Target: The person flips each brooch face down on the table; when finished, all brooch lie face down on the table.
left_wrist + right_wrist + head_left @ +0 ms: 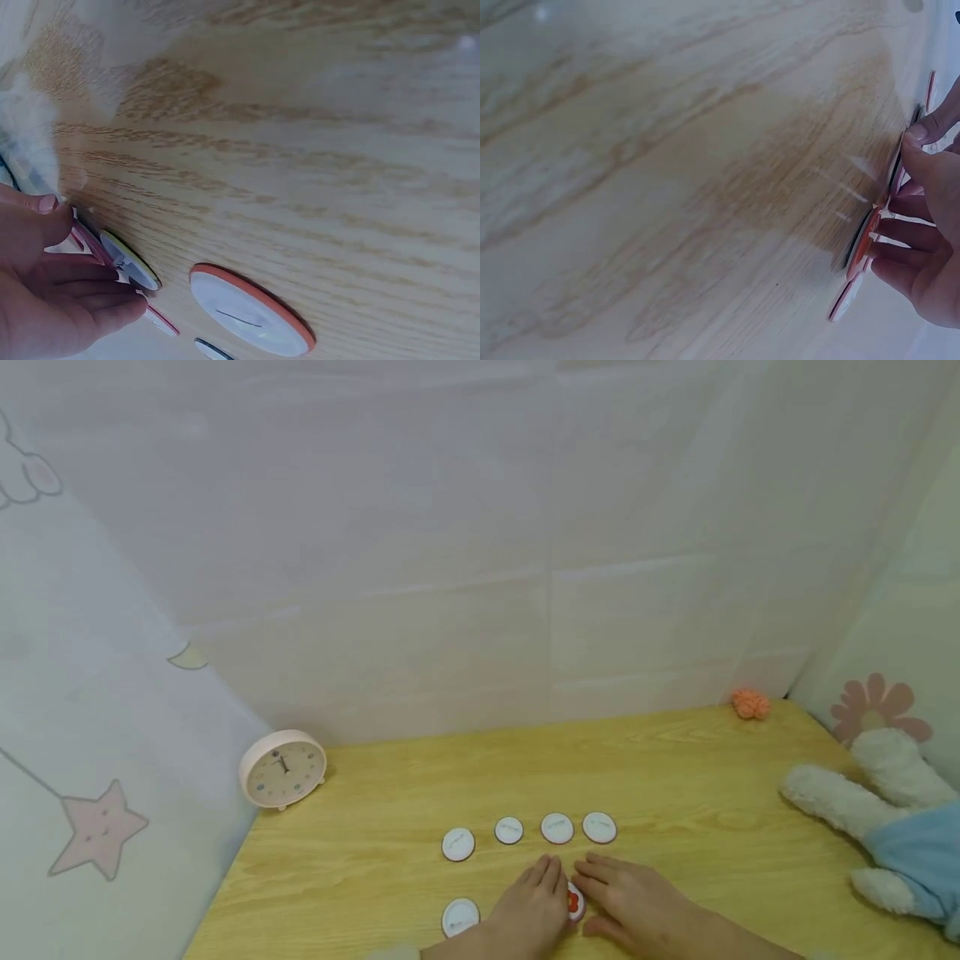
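A round button badge with a red flower on its face lies between the two hands in the head view. My left hand rests along its left side, fingers extended forward. From the right, my right hand reaches to it, fingers extended and thumb apart below. In the left wrist view, a badge with a yellowish rim sits by the left fingertips. The right wrist view has the right fingertips at an orange badge, the two thumbs close together above it. The hands partly cover the flower badge.
Several white-backed badges with pins, such as this far one, form a row beyond the hands. Another badge lies left of the left wrist. A clock, an orange object and a plush toy stand around the wooden table.
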The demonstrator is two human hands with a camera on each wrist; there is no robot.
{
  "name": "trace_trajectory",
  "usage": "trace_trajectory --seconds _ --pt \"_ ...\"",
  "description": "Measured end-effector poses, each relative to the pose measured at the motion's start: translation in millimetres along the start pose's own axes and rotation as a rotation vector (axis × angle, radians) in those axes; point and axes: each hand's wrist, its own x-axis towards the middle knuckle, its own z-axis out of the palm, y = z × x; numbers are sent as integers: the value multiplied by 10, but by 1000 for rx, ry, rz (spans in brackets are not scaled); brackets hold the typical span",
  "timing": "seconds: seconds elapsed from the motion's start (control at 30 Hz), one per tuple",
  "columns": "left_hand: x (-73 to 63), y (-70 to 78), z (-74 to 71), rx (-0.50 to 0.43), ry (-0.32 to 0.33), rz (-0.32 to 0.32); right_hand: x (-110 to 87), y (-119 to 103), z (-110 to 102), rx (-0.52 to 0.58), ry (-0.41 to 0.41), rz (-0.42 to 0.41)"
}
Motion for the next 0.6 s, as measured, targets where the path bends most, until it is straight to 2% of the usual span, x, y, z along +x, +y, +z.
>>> trace_trajectory --seconds 0.13,0.33,0.6 --pt "29 11 -7 37 41 -1 20 -1 -18 -13 -11 19" --pt "31 2 34 -19 32 0 3 17 -1 -16 -1 6" --pt "-36 -68 100 -61 71 -17 -42 55 64 -28 134 -36"
